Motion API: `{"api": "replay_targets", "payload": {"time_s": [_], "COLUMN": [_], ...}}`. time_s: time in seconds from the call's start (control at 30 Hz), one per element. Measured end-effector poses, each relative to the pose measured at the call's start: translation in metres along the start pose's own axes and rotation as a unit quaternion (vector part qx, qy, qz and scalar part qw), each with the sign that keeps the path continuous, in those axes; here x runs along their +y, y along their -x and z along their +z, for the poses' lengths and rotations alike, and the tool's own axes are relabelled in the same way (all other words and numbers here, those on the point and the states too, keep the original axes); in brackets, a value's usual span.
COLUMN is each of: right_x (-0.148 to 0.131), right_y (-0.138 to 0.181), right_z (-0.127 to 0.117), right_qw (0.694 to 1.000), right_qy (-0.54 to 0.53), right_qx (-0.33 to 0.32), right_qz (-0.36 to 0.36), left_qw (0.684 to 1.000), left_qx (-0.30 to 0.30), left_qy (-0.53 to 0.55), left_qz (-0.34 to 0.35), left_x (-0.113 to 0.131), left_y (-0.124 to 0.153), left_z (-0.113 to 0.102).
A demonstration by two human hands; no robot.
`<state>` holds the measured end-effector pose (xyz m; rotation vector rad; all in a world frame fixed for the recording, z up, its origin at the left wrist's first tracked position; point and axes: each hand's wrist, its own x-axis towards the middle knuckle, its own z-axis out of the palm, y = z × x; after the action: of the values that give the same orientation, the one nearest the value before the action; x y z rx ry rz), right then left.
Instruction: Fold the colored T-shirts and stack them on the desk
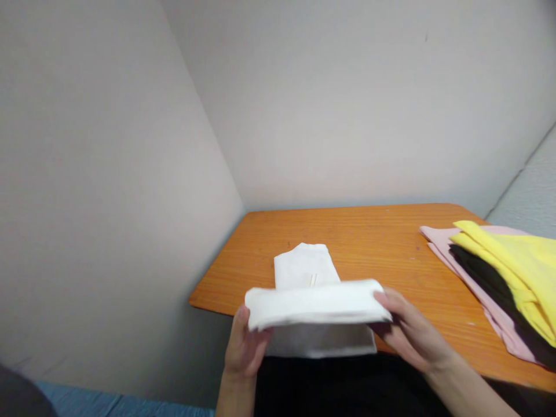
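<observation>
A white cloth garment (317,302) is folded into a flat strip and lifted over the table's front edge. My left hand (247,344) grips its left end, thumb on the near side and fingers beneath. At the other end, my right hand (403,330) pinches the corner between thumb and fingers. More white cloth (304,263) lies flat on the table behind the strip, and another part hangs below it. Whether these are all one piece is hidden by the raised fold. The strip is slightly blurred.
The orange-brown wooden table (369,237) stands against pale walls. On its right side lies a stack of folded cloth: a yellow piece (521,266) on top, a black piece (490,284) under it and a pink piece (473,289) at the bottom. Blue fabric (113,402) shows at lower left.
</observation>
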<state>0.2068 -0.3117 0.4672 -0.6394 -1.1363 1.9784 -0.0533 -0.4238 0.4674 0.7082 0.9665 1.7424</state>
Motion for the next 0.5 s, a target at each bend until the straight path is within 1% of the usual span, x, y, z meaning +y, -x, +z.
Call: {"api": "replay_targets", "payload": {"time_s": [0.03, 0.07, 0.1, 0.13, 0.17, 0.2, 0.23, 0.27, 0.3, 0.33, 0.37, 0.4, 0.43, 0.47, 0.5], "right_x": [0.0, 0.0, 0.003, 0.006, 0.012, 0.019, 0.026, 0.034, 0.041, 0.046, 0.05, 0.051, 0.051, 0.048, 0.043], "right_y": [-0.018, -0.033, -0.045, -0.052, -0.056, -0.056, -0.053, -0.049, -0.043, -0.038, -0.032, -0.027, -0.022, -0.018, -0.014], "right_z": [0.003, 0.004, 0.002, -0.002, -0.008, -0.015, -0.022, -0.029, -0.034, -0.037, -0.037, -0.035, -0.031, -0.027, -0.024], "right_qw": [0.999, 0.998, 0.994, 0.987, 0.973, 0.948, 0.912, 0.87, 0.827, 0.791, 0.764, 0.751, 0.755, 0.78, 0.816], "right_qy": [-0.008, 0.006, 0.048, 0.116, 0.202, 0.296, 0.389, 0.472, 0.538, 0.588, 0.623, 0.641, 0.638, 0.612, 0.567], "right_qx": [-0.007, -0.024, -0.041, -0.043, -0.024, 0.012, 0.055, 0.096, 0.129, 0.149, 0.154, 0.151, 0.141, 0.124, 0.105], "right_qz": [-0.034, -0.064, -0.087, -0.1, -0.108, -0.113, -0.113, -0.108, -0.098, -0.086, -0.071, -0.057, -0.047, -0.042, -0.039], "left_qw": [0.999, 0.997, 0.992, 0.979, 0.954, 0.916, 0.87, 0.823, 0.783, 0.752, 0.727, 0.705, 0.686, 0.672, 0.67], "left_qx": [-0.022, -0.038, -0.042, -0.028, 0.004, 0.051, 0.1, 0.14, 0.165, 0.174, 0.171, 0.158, 0.14, 0.119, 0.1], "left_qy": [-0.004, -0.033, -0.092, -0.174, -0.274, -0.374, -0.464, -0.537, -0.592, -0.633, -0.665, -0.691, -0.712, -0.724, -0.724], "left_qz": [0.025, 0.052, 0.08, 0.104, 0.122, 0.133, 0.134, 0.121, 0.097, 0.064, 0.024, -0.018, -0.06, -0.099, -0.131], "left_x": [0.001, 0.001, -0.001, -0.004, -0.01, -0.016, -0.024, -0.031, -0.037, -0.042, -0.046, -0.048, -0.049, -0.049, -0.049], "left_y": [-0.013, -0.025, -0.035, -0.042, -0.046, -0.048, -0.049, -0.048, -0.047, -0.045, -0.044, -0.042, -0.041, -0.04, -0.038], "left_z": [0.005, 0.008, 0.008, 0.005, -0.001, -0.009, -0.017, -0.026, -0.033, -0.037, -0.04, -0.04, -0.038, -0.034, -0.031]}}
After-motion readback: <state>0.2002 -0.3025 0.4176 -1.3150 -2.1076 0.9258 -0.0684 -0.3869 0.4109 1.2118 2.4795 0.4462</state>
